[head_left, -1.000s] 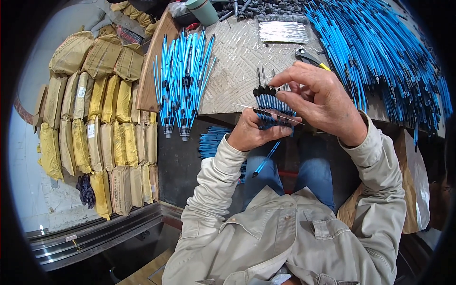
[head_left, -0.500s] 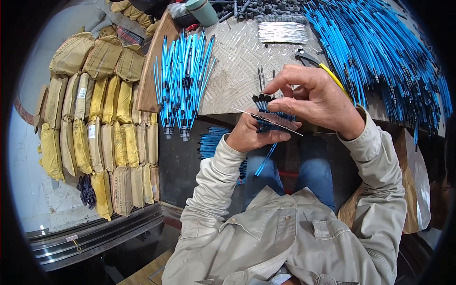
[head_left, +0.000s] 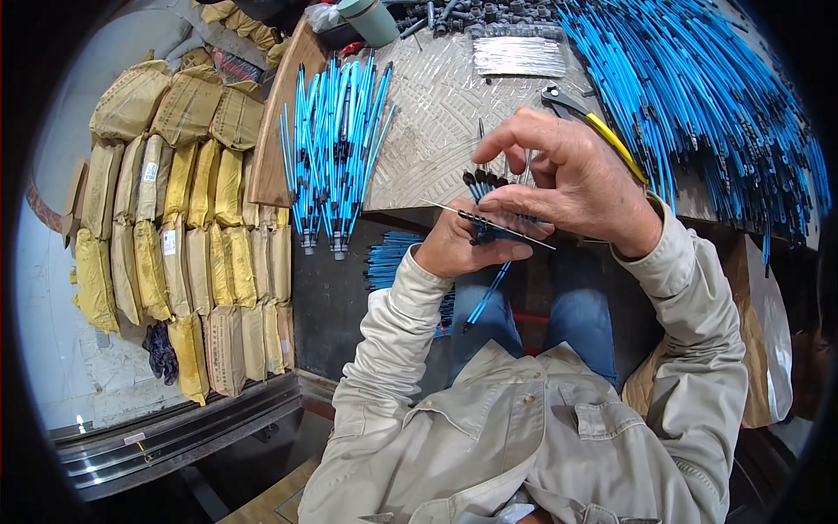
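The right hand (head_left: 576,175) curves over the bundle (head_left: 489,230), thumb and forefinger parted, with the black tips (head_left: 478,179) near the gap; from where I stand I can't tell whether the thumb presses on them. To my mind, a light touch on one tip at a time would serve best here, with the left hand (head_left: 471,250) steady and the rod (head_left: 532,240) square across the tubes so none skews. That left hand is closed round the bundle, thumb along its near side, holding it up over the lap by the edge of the desk (head_left: 428,170). One tube (head_left: 489,297) hangs below, so I'd mind it doesn't snag. Farther out lie pliers (head_left: 616,147), a box of wires (head_left: 519,57), a small heap (head_left: 336,144) to the left and a big heap (head_left: 690,96) to the right.
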{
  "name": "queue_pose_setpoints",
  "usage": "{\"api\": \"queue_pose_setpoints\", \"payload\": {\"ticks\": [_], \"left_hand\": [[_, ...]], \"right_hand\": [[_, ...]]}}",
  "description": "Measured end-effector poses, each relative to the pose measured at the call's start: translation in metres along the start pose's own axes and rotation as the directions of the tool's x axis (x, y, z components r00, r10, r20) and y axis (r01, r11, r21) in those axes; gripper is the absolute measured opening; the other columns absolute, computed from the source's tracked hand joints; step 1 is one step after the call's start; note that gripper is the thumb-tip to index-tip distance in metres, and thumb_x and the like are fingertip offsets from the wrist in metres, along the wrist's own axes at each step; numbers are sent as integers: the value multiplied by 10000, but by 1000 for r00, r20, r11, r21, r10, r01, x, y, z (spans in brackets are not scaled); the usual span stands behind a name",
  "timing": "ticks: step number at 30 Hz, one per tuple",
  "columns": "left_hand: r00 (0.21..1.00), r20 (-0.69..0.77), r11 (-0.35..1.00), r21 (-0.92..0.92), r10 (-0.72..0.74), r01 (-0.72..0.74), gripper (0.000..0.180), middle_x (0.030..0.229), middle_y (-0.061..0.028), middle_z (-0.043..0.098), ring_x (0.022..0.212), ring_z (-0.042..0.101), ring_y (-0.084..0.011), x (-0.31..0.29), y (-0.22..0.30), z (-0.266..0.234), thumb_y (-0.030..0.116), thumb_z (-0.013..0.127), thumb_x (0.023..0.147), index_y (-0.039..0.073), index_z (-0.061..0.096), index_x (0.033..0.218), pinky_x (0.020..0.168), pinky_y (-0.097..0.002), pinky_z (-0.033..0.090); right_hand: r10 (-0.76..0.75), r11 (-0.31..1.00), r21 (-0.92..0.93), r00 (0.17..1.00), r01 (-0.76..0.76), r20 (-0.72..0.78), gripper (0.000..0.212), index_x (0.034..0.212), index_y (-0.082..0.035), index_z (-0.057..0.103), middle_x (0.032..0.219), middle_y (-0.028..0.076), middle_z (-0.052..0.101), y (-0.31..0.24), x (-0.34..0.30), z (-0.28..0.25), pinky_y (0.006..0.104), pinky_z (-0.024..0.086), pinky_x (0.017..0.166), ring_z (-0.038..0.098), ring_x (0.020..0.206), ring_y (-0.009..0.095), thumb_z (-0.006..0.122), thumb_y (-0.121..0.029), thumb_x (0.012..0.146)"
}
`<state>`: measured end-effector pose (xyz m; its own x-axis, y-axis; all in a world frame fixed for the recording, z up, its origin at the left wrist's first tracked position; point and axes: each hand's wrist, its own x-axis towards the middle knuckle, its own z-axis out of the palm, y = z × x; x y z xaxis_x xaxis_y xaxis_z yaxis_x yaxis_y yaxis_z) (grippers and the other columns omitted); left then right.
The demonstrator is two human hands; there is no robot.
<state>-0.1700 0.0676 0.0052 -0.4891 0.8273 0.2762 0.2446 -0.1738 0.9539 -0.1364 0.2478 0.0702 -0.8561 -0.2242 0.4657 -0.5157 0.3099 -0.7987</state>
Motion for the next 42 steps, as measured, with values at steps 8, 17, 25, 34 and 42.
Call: {"api": "queue_pose_setpoints", "payload": {"ticks": [8, 17, 25, 34, 42], "left_hand": [[991, 107, 989, -111, -84, 96, 269, 945, -81, 687, 904, 617, -143, -4, -2, -8, 109, 721, 739, 14, 675, 986, 850, -294, 463], [990, 56, 978, -157, -129, 137, 284, 944, -93, 686, 913, 619, -147, -2, 5, 0, 89, 731, 722, 0, 670, 985, 858, -305, 465], [995, -46, 992, -98, -90, 85, 247, 980, -112, 674, 907, 633, -152, -2, 8, 6, 25, 709, 743, 4, 676, 987, 835, -296, 491], [999, -8, 989, -144, -39, 37, 232, 1003, -126, 664, 954, 619, -173, 3, -1, 8, -39, 629, 790, -3, 661, 1017, 862, -304, 492], [999, 47, 991, -132, 3, 4, 265, 1081, -126, 639, 1004, 612, -217, 0, -6, 4, 78, 618, 802, 22, 647, 1059, 836, -315, 498]], "right_hand": [[-155, 988, -6, 986, 156, 66, 220, 849, -53, 642, 680, -3, 463, 0, 1, -1, 234, 307, 495, 393, 566, 89, 758, -182, 713], [-160, 969, -185, 987, 162, 26, 198, 811, -57, 628, 689, 13, 482, -6, 1, 1, 257, 323, 483, 414, 550, 110, 756, -162, 700], [97, 960, -267, 995, -89, 18, 178, 770, -13, 602, 718, 47, 523, -27, -35, -29, 266, 371, 503, 492, 565, 140, 731, -124, 717], [128, 973, -196, 992, -124, 8, 232, 1033, 1, 594, 947, 112, 598, 8, -49, -35, 267, 450, 714, 583, 799, 192, 602, -52, 807], [32, 929, -367, 981, 43, 194, 476, 1367, -95, 360, 1405, 144, 347, 71, -43, 15, 373, 277, 1065, 340, 1295, 291, 461, -180, 909]]}}
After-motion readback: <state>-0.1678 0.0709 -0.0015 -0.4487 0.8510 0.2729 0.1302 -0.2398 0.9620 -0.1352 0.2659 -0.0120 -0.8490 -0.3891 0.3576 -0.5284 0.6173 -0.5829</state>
